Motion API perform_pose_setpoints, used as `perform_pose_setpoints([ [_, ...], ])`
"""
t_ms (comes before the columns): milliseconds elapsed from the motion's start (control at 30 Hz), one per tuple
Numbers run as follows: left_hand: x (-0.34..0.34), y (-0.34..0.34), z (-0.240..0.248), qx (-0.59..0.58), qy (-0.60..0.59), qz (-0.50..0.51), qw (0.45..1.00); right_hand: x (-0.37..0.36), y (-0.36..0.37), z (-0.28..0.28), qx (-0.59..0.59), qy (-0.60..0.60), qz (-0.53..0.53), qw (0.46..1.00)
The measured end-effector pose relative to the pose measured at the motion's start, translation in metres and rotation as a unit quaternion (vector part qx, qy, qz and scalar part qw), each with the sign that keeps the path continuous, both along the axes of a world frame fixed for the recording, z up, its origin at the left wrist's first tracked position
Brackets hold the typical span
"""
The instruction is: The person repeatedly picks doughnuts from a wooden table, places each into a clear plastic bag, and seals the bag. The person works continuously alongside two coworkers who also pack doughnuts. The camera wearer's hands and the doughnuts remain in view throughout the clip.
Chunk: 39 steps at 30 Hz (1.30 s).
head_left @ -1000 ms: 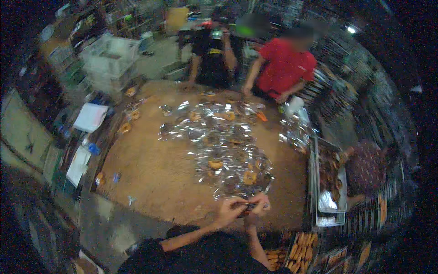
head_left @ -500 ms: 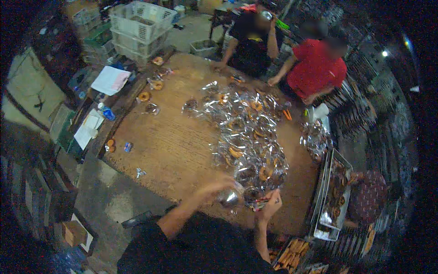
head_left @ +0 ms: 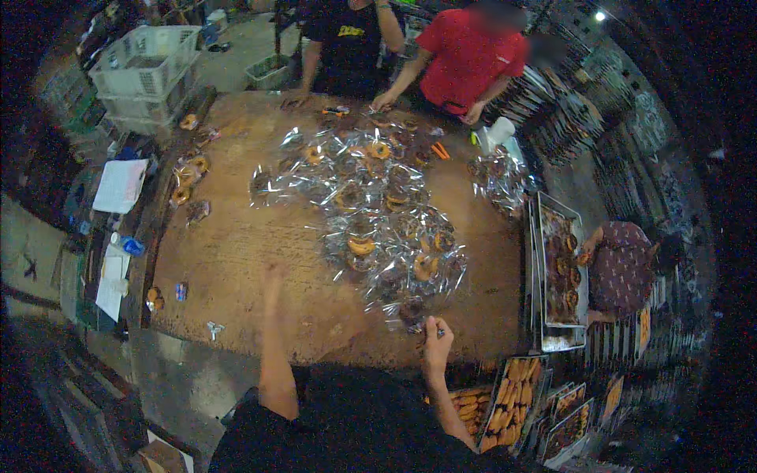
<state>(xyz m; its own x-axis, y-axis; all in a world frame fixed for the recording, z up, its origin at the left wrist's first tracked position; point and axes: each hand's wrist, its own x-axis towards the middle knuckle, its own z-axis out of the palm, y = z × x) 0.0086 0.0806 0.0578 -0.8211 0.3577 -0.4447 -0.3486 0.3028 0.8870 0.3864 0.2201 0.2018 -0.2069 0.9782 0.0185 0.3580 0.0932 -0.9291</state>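
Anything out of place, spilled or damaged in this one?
I see no clear spill or damage. Slightly odd: a small pale, three-pronged piece lies alone near the table's near left corner, well apart from the heaped clear-wrapped rings and unlike them. It's too small to identify.

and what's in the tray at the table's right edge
Brown ring pastries lie in the tray; its bottom beneath them is covered, so anything there can't be seen.

This was a bakery workroom: wrapped ring-shaped pastries (head_left: pixel 361 246) lay heaped on a wooden counter (head_left: pixel 229 244), near metal trays (head_left: pixel 561 340) of baked goods (head_left: pixel 514 398) and stacked plastic crates (head_left: pixel 142 83).
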Motion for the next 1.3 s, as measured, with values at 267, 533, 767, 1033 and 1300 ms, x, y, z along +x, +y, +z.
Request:
perform_pose_setpoints([
  [267,0.106,0.132,0.005,0.140,-0.111,-0.256,0.950,0.001,-0.009,0.000,-0.132,0.068,0.001,0.989],
  [533,0.076,0.189,-0.047,0.119,-0.292,-0.156,0.936,0.017,-0.008,-0.009,-0.093,-0.013,0.034,0.995],
  [767,0.114,0.138,-0.038,0.114,-0.040,-0.254,0.960,0.031,-0.002,-0.037,-0.095,-0.035,0.053,0.993],
  [1033,0.120,0.150,-0.024,0.174,0.068,-0.152,0.970,0.017,-0.005,-0.030,-0.144,-0.048,0.139,0.979],
  [1300,0.115,0.129,0.033,0.044,0.137,-0.067,0.987,0.030,-0.012,-0.018,-0.001,-0.098,0.116,0.988],
])
